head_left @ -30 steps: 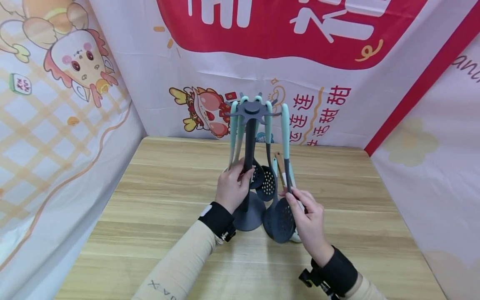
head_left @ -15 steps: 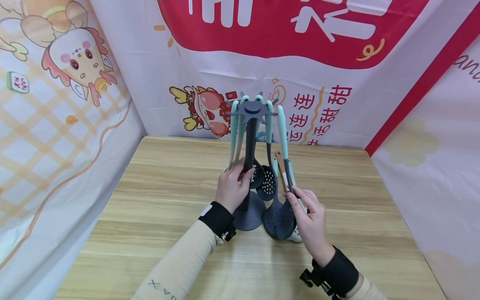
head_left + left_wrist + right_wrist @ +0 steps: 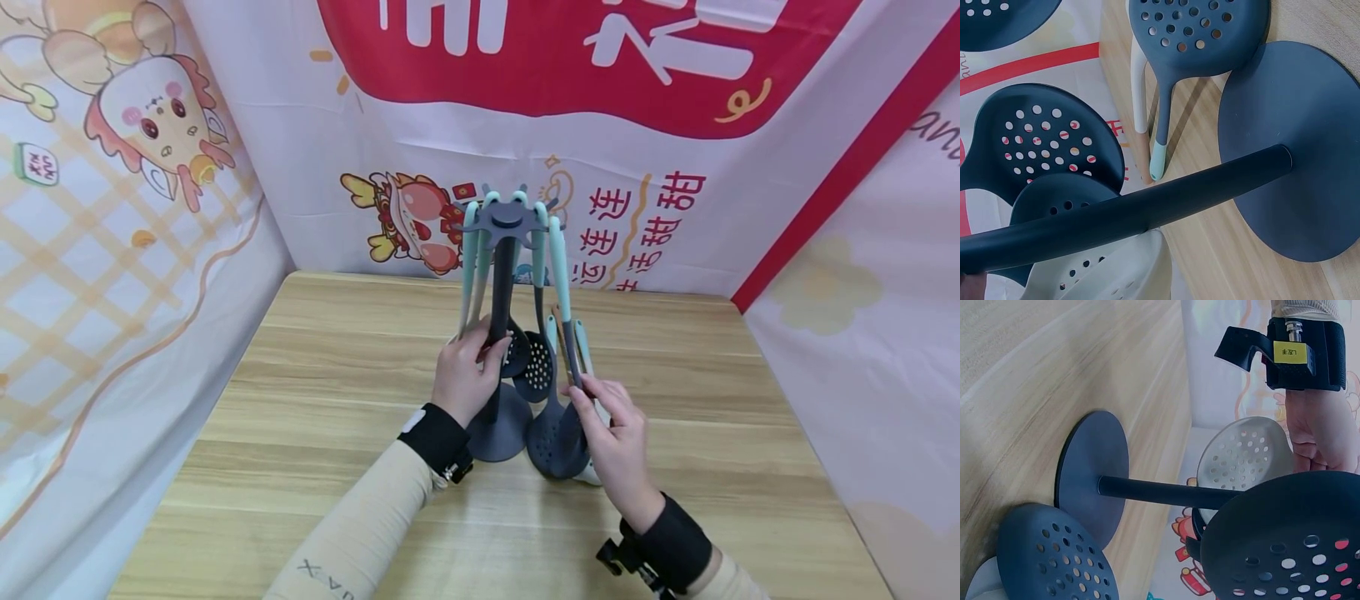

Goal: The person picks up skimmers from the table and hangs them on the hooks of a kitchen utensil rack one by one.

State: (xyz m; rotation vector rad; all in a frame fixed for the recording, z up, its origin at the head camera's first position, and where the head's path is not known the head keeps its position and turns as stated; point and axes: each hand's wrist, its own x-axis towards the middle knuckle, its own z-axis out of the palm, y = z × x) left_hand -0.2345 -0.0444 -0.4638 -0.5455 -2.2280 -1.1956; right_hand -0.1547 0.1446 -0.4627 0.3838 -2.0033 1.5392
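Observation:
My left hand (image 3: 467,371) grips the dark pole (image 3: 1129,209) of an upright utensil stand, whose round base (image 3: 1094,481) sits on the table. My right hand (image 3: 618,433) pinches the dark shaft of a skimmer (image 3: 1285,531) with a mint handle (image 3: 558,267). The skimmer hangs upright, its hooked top close beside the right side of the rack (image 3: 506,218); whether they touch I cannot tell. Several mint-handled utensils hang from the rack, among them a dark perforated skimmer (image 3: 1047,137) and a pale one (image 3: 1244,453).
Right of the base, a grey skimmer (image 3: 1185,37) lies on the wooden table (image 3: 337,400). Beside it are a pale utensil with a brown handle end (image 3: 1142,140) and another mint handle (image 3: 582,342). Printed cloth walls (image 3: 300,142) stand behind and at both sides.
The skimmer's handle top has shifted left toward the rack, and its head has turned from face-on to nearly edge-on. The left hand keeps its grip on the pole.

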